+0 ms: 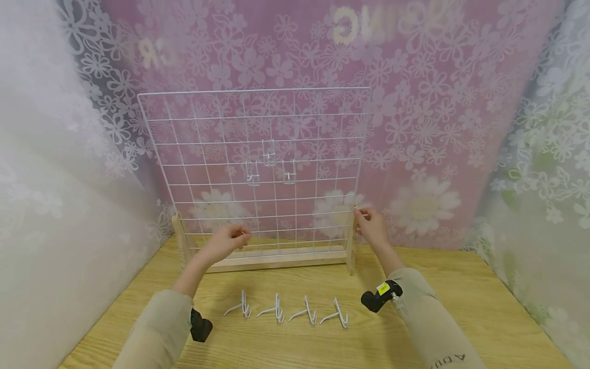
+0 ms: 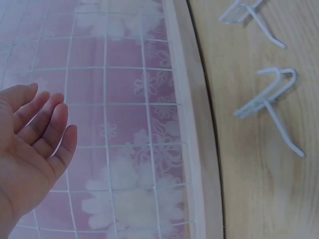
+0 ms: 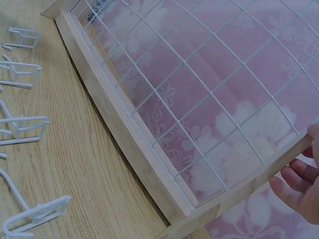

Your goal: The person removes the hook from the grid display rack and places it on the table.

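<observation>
The wire grid panel (image 1: 253, 91) is white, as are the hooks hanging on it (image 1: 269, 155) and the loose hooks (image 1: 338, 311). The wooden stand (image 1: 276, 263) is pale cream, while the tabletop (image 1: 286, 348) shows a honey-tan wood grain. Behind, a pink-mauve curtain (image 1: 428, 154) carries whitish outlined flowers, large white daisies (image 1: 426, 205) with pale yellowish centres, and cream-yellow lettering (image 1: 338, 25). The left side curtain (image 1: 37, 128) is whitish with pale blossoms; the right one (image 1: 553, 205) adds touches of green. Both sleeves (image 1: 156, 325) are beige, the right bearing dark print (image 1: 449, 360). The wrist cameras (image 1: 201, 327) are black, the right with a yellow label (image 1: 382, 288).
</observation>
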Demonstrator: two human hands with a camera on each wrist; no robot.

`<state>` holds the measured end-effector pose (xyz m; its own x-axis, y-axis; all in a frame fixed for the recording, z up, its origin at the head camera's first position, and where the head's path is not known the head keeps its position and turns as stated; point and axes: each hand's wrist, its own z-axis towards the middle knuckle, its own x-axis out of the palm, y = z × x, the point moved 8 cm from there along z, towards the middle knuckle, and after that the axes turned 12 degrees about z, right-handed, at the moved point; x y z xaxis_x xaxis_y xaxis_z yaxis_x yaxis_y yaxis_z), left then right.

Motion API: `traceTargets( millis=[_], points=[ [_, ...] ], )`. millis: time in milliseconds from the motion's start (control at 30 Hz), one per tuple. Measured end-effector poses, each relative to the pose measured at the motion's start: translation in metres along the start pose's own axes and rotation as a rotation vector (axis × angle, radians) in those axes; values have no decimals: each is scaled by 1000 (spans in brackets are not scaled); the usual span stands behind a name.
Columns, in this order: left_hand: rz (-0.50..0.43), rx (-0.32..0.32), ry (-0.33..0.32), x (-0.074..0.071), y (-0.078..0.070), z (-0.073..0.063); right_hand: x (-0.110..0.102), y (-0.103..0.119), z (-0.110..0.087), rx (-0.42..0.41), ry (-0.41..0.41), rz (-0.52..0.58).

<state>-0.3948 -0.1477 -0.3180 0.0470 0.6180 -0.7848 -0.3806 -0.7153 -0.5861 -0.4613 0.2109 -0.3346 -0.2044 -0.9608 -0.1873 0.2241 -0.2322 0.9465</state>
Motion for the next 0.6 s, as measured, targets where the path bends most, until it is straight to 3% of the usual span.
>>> traceTargets(
  millis=[233, 400, 600],
  points=[
    [-44, -67, -121, -26, -9, 9, -1, -1, 0, -2, -3, -15],
    [-118, -75, -160, -40, -17, 15, 0, -1, 0, -2, 0, -3],
    [-140, -76, -184, -51, -24, 21, -1, 1, -1, -9, 5, -10]
  ],
)
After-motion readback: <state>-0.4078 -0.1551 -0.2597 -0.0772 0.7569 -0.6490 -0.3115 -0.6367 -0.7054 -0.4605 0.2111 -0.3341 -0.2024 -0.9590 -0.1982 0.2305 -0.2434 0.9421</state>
